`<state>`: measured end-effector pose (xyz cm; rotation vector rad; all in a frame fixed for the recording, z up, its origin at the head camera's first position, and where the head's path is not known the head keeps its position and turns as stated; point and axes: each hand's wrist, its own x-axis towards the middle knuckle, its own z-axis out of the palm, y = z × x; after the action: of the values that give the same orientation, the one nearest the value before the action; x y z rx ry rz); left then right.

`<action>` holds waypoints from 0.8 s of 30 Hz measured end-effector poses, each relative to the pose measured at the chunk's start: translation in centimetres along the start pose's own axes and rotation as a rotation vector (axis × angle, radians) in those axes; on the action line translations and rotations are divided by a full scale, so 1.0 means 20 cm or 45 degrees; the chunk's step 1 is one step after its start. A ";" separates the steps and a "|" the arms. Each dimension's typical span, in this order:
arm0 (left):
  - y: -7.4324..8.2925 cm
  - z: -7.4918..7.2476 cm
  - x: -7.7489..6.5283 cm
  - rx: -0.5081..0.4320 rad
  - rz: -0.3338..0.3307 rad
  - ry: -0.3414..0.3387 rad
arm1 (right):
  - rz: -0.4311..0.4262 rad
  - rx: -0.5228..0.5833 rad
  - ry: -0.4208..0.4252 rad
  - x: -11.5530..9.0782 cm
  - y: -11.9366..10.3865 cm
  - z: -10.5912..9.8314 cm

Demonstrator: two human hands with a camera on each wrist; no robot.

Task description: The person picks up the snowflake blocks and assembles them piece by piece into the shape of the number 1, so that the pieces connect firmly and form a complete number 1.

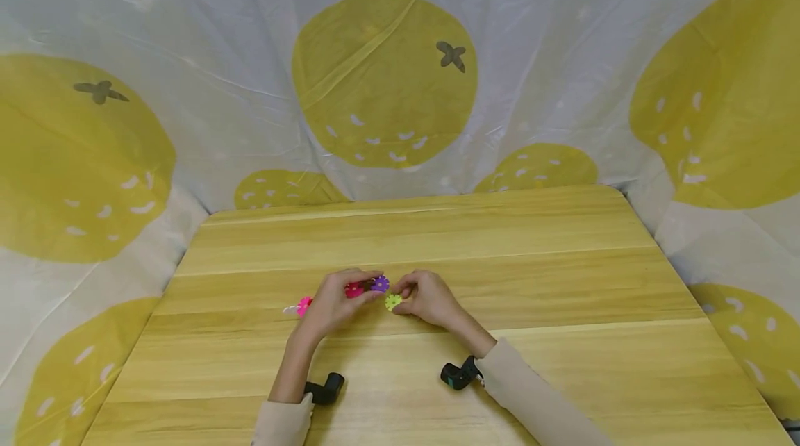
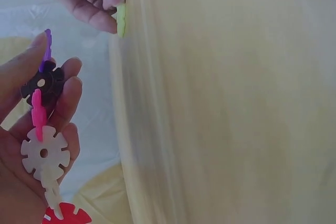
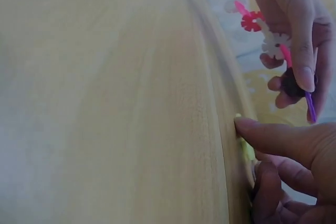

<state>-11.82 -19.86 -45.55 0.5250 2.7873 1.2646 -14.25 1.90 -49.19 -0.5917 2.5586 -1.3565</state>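
My left hand [image 1: 332, 303] holds a chain of notched plastic discs by its right end, thumb and fingers pinching near the last pieces. In the left wrist view the chain shows a purple disc [image 2: 48, 48], a black disc [image 2: 46, 85], a pink disc [image 2: 38, 113], white discs [image 2: 34, 153] and a red disc [image 2: 67, 214], slotted edge to edge. Its far pink and whitish end sticks out left of the hand in the head view. My right hand [image 1: 431, 298] pinches a single yellow-green disc [image 1: 393, 302], a small gap from the purple disc.
Both hands are over a wooden table [image 1: 537, 251]. A cloth [image 1: 250, 71] printed with large yellow fruit hangs behind it and at its sides. Black wrist cameras [image 1: 459, 374] are strapped below each hand, beside beige sleeves [image 1: 531, 390].
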 end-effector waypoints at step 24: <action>0.07 0.02 0.04 -0.114 -0.005 -0.065 | -0.086 0.630 0.068 -0.07 0.06 -0.18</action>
<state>-12.03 -18.48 -44.63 0.5379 2.6745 1.3482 -14.58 5.80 -48.28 -0.5530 2.1238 -1.9564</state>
